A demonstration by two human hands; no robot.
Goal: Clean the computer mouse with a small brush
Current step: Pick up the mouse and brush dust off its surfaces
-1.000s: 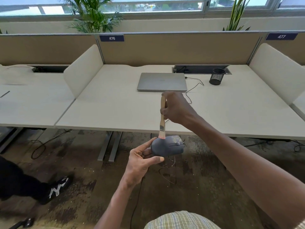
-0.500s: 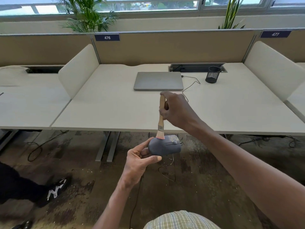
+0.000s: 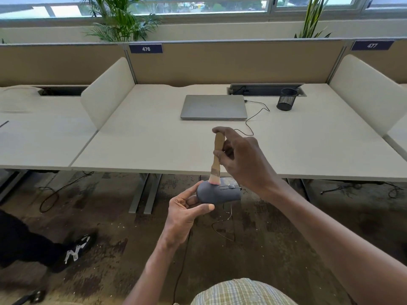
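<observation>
1. Currently the mouse point(image 3: 217, 192) is held in the air in front of the desk edge point(image 3: 154, 167), below centre of view, its top turned up and toward the brush; likely so the dust falls to the floor rather than onto the desk.
2. Left hand point(image 3: 187, 213) pinches the rear of the mouse from 7 o'clock, thumb along the near side and fingers behind, which leaves the top shell and buttons free for brushing.
3. Brush point(image 3: 217, 158) stands nearly upright; its pale bristles touch the top of the mouse near the middle of its back. Held upright, the tips do the work.
4. Right hand point(image 3: 242, 159) is closed around the wooden handle from 3 o'clock, index finger hooked over the handle top, thumb low on the shaft. A light, pen-like hold, judged good for short strokes.
5. Mouse cable point(image 3: 222, 227) hangs loose below, toward 6 o'clock.
6. Outward: closed laptop point(image 3: 213, 106) at 12 o'clock on the desk, mesh pen cup point(image 3: 286, 99) at 1 o'clock.
7. Versus half a second ago: bristles have shifted slightly along the top toward the buttons; the index finger now lifts clearer over the handle. Left-hand hold unchanged.
</observation>
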